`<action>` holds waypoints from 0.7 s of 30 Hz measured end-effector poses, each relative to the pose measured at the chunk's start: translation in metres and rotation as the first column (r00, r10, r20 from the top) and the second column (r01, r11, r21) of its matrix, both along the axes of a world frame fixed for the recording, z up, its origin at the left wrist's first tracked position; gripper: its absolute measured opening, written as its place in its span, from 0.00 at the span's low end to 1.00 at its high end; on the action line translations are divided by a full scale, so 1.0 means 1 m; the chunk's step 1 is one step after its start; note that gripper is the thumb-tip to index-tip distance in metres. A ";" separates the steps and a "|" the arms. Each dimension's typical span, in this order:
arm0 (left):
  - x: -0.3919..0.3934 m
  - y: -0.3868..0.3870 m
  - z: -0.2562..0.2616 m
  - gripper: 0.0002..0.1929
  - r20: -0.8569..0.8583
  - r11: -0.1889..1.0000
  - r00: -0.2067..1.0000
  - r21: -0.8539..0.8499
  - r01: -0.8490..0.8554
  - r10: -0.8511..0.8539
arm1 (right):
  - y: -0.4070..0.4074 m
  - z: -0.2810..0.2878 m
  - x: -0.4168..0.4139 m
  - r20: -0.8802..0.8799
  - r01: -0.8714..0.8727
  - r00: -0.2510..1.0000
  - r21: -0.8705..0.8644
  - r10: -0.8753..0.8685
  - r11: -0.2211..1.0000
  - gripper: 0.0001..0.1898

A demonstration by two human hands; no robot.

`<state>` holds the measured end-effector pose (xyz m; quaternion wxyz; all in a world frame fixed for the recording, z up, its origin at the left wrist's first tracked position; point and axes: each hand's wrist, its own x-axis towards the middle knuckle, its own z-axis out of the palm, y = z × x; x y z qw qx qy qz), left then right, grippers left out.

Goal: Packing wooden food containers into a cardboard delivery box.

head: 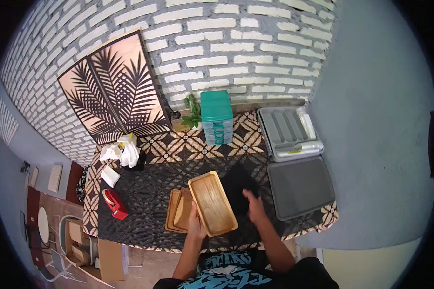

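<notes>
My left hand [196, 224] grips the left edge of a rectangular wooden tray [213, 204] with a raised rim, tilted above the table. Apart from that tray, to its right, my right hand [254, 206] hangs over the dark mat with its fingers partly spread and nothing visible in them. Left of the held tray, more wooden trays [172, 211] lie overlapping on the table, partly hidden by my left hand and the tray.
A red tape dispenser [115, 205] and white crumpled packaging [129, 153] are at the left. Behind stand a teal-topped drawer unit [217, 108] and a small plant [192, 117]. A grey cutlery organizer [289, 126] and a flat grey tray [301, 188] lie at the right.
</notes>
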<state>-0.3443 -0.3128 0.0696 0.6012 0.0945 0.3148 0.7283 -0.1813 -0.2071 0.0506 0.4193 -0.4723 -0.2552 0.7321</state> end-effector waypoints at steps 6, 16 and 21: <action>0.017 0.019 0.020 0.31 -0.957 0.980 0.279 0.021 -0.198 0.077 | -0.092 0.050 -0.017 0.374 -0.281 0.900 0.105 0.224 0.954 0.45; 0.004 0.034 0.018 0.45 -0.255 0.990 0.960 -0.109 0.093 -0.118 | -0.062 0.050 -0.048 0.294 -0.306 0.938 0.444 0.185 0.842 0.36; -0.022 0.058 -0.051 0.33 0.728 0.853 0.538 0.521 -0.031 -0.425 | -0.070 0.070 -0.051 0.635 -0.635 0.766 0.726 0.098 0.263 0.34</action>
